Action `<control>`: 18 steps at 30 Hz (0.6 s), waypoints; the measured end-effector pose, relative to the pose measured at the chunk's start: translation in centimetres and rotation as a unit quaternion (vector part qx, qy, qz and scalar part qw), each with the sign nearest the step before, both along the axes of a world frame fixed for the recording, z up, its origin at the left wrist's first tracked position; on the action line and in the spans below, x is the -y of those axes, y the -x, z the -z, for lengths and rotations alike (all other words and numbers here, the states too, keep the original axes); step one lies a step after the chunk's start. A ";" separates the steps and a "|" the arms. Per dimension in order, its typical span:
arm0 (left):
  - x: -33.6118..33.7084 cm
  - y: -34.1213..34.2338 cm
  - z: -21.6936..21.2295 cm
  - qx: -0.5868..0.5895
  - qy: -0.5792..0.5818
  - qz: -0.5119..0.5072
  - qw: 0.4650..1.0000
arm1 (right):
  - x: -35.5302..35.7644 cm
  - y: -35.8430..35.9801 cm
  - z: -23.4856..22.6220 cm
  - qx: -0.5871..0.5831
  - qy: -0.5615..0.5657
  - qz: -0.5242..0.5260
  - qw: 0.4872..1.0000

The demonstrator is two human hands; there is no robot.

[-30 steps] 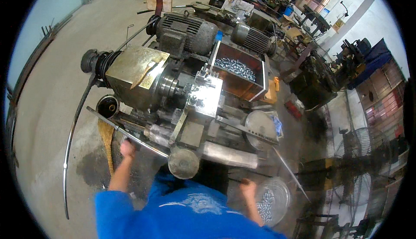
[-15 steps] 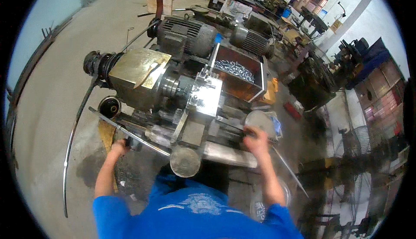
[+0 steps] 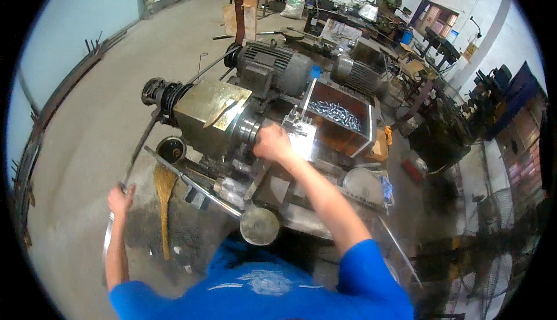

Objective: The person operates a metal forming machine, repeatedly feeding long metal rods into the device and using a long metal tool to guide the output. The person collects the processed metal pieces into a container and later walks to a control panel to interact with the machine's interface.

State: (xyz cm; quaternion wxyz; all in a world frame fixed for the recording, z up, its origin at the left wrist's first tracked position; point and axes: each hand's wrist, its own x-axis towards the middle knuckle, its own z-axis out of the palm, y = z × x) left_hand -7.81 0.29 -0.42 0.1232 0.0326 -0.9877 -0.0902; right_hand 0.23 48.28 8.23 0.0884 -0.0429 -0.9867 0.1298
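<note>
My left hand (image 3: 119, 200) is closed round a long metal lever (image 3: 138, 146), which slopes down from the left end of a small lathe. My right hand (image 3: 274, 143) reaches across the machine to the front of the spindle (image 3: 248, 129). Its fingers are bent together there, and whatever they hold is hidden behind the hand. Just right of it stands the shiny tool block (image 3: 306, 143) on the slide. A yellowish metal cover (image 3: 200, 106) tops the headstock, with a thin flat piece (image 3: 219, 114) lying on it.
Behind the slide is an open metal box (image 3: 331, 137) holding many small metal parts (image 3: 336, 114). Two motors, one a large ribbed motor (image 3: 272, 64), sit farther back. Nearer are a bar handle (image 3: 200, 186), a round metal end (image 3: 259, 225) and a straw broom (image 3: 163, 204) on the floor.
My right hand has gone from the right side of the slide up and left to the spindle. My left hand has moved left from beside the bar handle onto the long lever. The view has shifted.
</note>
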 end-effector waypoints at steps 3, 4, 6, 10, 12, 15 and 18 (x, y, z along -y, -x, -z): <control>-4.3 -4.5 -3.1 0.075 -0.051 -0.028 0.995 | -0.1 -0.3 -0.1 -0.022 0.005 -0.022 1.000; -4.6 -4.4 -3.4 0.073 -0.070 -0.026 0.994 | 0.2 -0.4 -0.6 0.006 -0.005 0.001 1.000; -5.3 -5.2 -3.5 0.051 -0.041 -0.016 0.998 | 0.1 0.1 -0.3 0.020 -0.021 -0.007 1.000; -5.7 -6.1 -3.7 0.081 -0.069 0.021 0.994 | -0.1 0.2 0.1 0.016 -0.044 -0.002 0.999; -3.8 -4.4 -2.1 0.095 -0.095 0.071 0.988 | -0.2 0.0 -0.5 0.052 -0.058 0.021 0.997; -4.0 -1.3 -3.3 0.240 -0.265 0.131 0.925 | -3.2 -1.6 -1.1 0.006 0.019 0.071 0.997; -3.8 1.4 -0.3 0.298 -0.431 0.154 0.838 | -7.0 -5.3 -5.1 0.007 0.063 0.195 0.979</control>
